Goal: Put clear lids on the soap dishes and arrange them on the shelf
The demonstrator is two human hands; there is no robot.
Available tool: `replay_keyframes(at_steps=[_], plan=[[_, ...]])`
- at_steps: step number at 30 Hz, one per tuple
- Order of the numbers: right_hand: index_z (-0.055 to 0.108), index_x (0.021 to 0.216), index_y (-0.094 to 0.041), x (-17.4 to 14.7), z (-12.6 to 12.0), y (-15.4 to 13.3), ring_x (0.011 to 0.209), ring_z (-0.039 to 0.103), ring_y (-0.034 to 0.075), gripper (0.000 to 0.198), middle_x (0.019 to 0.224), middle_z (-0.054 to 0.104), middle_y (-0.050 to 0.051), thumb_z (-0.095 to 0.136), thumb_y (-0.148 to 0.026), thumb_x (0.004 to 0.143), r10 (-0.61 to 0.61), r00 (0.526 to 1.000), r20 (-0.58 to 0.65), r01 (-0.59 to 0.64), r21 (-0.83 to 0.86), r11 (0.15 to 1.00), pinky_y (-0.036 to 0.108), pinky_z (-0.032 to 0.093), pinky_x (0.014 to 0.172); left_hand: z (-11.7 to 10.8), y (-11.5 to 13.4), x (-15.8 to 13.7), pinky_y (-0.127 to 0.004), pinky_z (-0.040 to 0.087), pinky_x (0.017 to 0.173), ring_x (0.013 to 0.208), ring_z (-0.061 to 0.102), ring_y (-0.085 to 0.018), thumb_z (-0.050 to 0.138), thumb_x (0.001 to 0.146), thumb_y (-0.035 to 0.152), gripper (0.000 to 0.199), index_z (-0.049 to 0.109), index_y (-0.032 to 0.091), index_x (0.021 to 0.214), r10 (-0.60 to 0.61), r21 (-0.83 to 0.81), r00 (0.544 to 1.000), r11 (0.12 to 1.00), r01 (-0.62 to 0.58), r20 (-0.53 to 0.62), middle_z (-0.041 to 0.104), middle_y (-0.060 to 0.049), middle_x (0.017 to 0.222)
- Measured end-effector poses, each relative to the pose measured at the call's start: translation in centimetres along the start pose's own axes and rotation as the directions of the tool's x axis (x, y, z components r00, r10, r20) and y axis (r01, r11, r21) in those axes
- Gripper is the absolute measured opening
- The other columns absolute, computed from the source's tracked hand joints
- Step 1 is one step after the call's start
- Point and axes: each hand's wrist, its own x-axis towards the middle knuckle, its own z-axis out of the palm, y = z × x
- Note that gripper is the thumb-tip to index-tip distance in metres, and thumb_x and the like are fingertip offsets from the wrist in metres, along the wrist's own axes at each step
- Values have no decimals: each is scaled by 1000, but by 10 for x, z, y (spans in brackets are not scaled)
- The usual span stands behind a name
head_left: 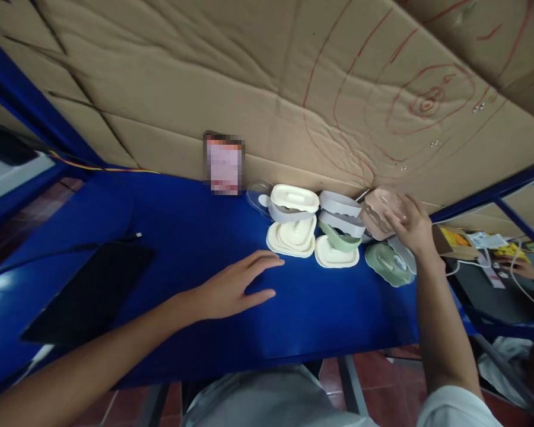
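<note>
My left hand hovers over the blue table, holding nothing, with thumb and fingers apart. Just beyond its fingertips sit stacked cream plastic dishes. At the right end of the group, my right hand grips the right side of a pinkish-brown plastic dish with a wavy rim; part of that dish is covered by the fingers. Below it lies a green translucent dish. Between the hands are grey wavy-edged rings, a green ring and another cream dish. A clear lid lies at the left end.
A phone-like device with a blurred screen leans on the cardboard wall, which bears red drawn lines. A dark flat panel and cables lie on the left of the blue table. At right are a cardboard box and another person's hand.
</note>
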Motion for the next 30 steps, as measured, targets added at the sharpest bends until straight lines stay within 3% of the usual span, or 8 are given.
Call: replay_keyframes(at_steps=[4,9,14,18,28,30], plan=[[52,158,-15,-9,3,-14,150,48,30,70,160,53,25,62,-56,103,-7,995,104,13,-58,998,43,39,116,3,-2,-1,-38,54,118,139,63,-23,60,108,33,44,54,27,151,18,88,1000,996,-17,-13,57,-10,155],[43,164,-19,-20,-12,-41,158,39,31,71,167,48,21,55,-58,106,-10,1000,2,10,-150,989,51,23,128,10,-9,-2,-50,52,120,141,60,-28,59,108,30,41,58,27,149,85,259,996,963,-74,-30,60,-12,153],[44,164,-19,-20,-13,-40,156,43,30,71,170,43,21,50,-59,107,85,996,33,-82,-85,993,44,36,125,12,-15,-1,-53,52,118,142,59,-30,58,109,29,41,59,26,149,104,315,994,945,-88,-33,59,-13,155],[48,162,-14,-18,-1,-24,155,45,29,69,166,48,22,52,-56,107,46,995,84,-45,-11,999,38,35,127,11,-16,0,-50,53,117,137,62,-29,59,108,28,37,63,26,144,118,321,992,942,-98,-42,62,-12,150],[51,160,-18,-17,-6,-20,153,49,30,68,165,50,22,52,-59,105,35,996,78,-36,8,999,46,39,125,11,-16,0,-48,54,113,129,66,-27,55,110,28,26,70,24,132,156,336,987,931,-140,-22,66,-11,141],[51,159,-17,-21,-10,-29,155,46,33,68,165,49,23,50,-59,106,42,999,-7,-42,-48,998,51,37,124,11,-15,0,-47,53,114,130,66,-27,56,110,27,27,70,25,132,145,336,989,933,-130,-21,67,-11,141]])
